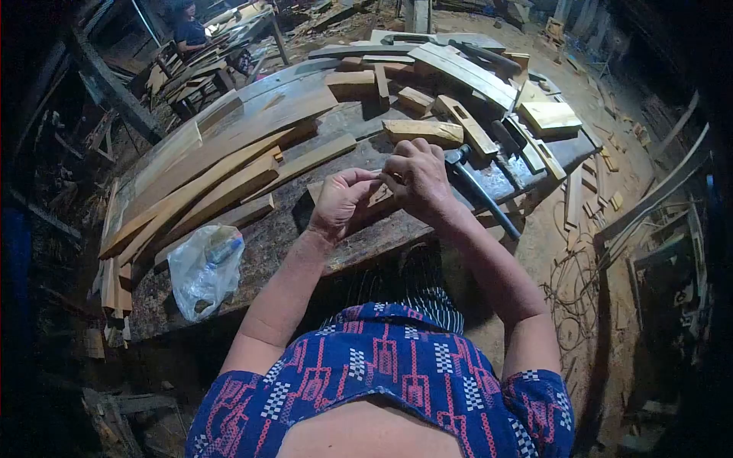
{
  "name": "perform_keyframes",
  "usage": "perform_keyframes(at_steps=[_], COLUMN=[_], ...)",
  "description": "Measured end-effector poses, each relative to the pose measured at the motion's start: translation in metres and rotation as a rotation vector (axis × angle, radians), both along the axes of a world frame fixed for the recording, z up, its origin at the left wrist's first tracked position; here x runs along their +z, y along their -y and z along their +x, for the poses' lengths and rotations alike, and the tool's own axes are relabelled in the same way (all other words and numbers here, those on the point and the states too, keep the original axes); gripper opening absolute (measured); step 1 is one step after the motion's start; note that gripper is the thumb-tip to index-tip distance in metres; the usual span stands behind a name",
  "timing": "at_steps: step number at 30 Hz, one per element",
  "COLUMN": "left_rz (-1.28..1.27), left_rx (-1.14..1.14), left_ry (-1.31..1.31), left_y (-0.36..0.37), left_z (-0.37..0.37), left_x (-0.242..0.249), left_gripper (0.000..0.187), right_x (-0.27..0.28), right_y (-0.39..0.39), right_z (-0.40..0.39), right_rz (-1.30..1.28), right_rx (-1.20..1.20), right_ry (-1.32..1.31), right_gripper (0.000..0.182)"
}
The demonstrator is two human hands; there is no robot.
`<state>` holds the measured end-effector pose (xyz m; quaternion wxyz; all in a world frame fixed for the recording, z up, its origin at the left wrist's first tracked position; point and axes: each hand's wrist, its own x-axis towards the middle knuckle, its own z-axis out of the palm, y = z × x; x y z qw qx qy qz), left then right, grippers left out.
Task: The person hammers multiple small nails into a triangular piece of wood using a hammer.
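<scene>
Over the front part of the workbench point(294, 217), my left hand point(343, 200) and my right hand point(420, 177) meet fingertip to fingertip. Both are closed in a pinch around something small and pale, too small to name. Just beneath them a piece of wood point(379, 200) lies on the bench, partly covered by my hands. To the right of my right hand rests a hammer point(489, 200), its handle pointing toward the bench's front edge. A short wooden block point(422, 133) sits just beyond my right hand.
Long wooden boards point(229, 156) lie stacked along the left of the bench. A clear plastic bag point(205, 271) stands at the front left edge. Wood pieces and a slotted wooden block point(467, 126) crowd the right. A person point(191, 34) sits at the far left.
</scene>
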<state>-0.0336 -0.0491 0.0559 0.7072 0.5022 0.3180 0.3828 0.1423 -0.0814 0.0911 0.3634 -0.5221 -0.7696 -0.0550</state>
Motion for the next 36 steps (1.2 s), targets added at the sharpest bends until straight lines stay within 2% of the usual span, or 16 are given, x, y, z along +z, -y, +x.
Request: perform_keyframes(at_steps=[2, 6, 11, 13, 15, 17, 19, 21, 23, 24, 28, 30, 36], left_rz=[0.091, 0.335, 0.351, 0.368, 0.204, 0.187, 0.173, 0.212, 0.257, 0.304, 0.322, 0.434, 0.413], left_rx=[0.033, 0.015, -0.01, -0.002, 0.043, 0.064, 0.077, 0.119, 0.136, 0.156, 0.143, 0.191, 0.238], left_ry=[-0.088, -0.303, -0.214, -0.215, -0.223, -0.254, -0.282, -0.416, -0.425, -0.435, -0.47, -0.542, -0.556], left_y=[0.003, -0.003, -0.018, -0.023, -0.039, -0.054, -0.061, -0.066, -0.071, -0.073, -0.074, -0.072, -0.066], left_z=[0.002, 0.001, 0.007, 0.007, 0.003, 0.0, 0.001, 0.004, 0.007, 0.008, 0.011, 0.007, 0.01], left_x=[0.016, 0.03, 0.021, 0.019, 0.004, -0.014, -0.026, -0.033, -0.043, -0.046, -0.048, -0.048, -0.045], left_gripper=[0.011, 0.009, 0.007, 0.006, 0.008, 0.006, 0.004, 0.005, 0.005, 0.006, 0.007, 0.008, 0.011], right_x=[0.01, 0.013, 0.007, 0.007, 0.004, -0.002, -0.022, -0.05, -0.074, -0.081, -0.115, -0.119, -0.125], right_y=[0.0, -0.014, -0.025, -0.027, -0.029, -0.029, -0.028, -0.025, -0.021, -0.021, -0.011, -0.007, -0.007], right_z=[-0.001, 0.0, -0.002, 0.005, 0.018, 0.038, 0.063, 0.084, 0.1, 0.108, 0.116, 0.11, 0.108], right_rz=[-0.151, -0.242, -0.153, -0.187, -0.223, -0.404, -0.299, -0.341, -0.374, -0.47, -0.309, -0.289, -0.258], right_rx=[0.029, 0.029, 0.045, 0.098, 0.156, 0.011, -0.089, -0.18, -0.354, -0.397, -0.443, -0.469, -0.505], right_ry=[0.099, 0.148, 0.218, 0.132, 0.047, -0.172, -0.095, -0.049, 0.081, 0.123, 0.025, 0.027, -0.007], right_gripper=[0.013, 0.014, 0.018, 0.019, 0.021, 0.023, 0.026, 0.027, 0.035, 0.044, 0.056, 0.057, 0.056])
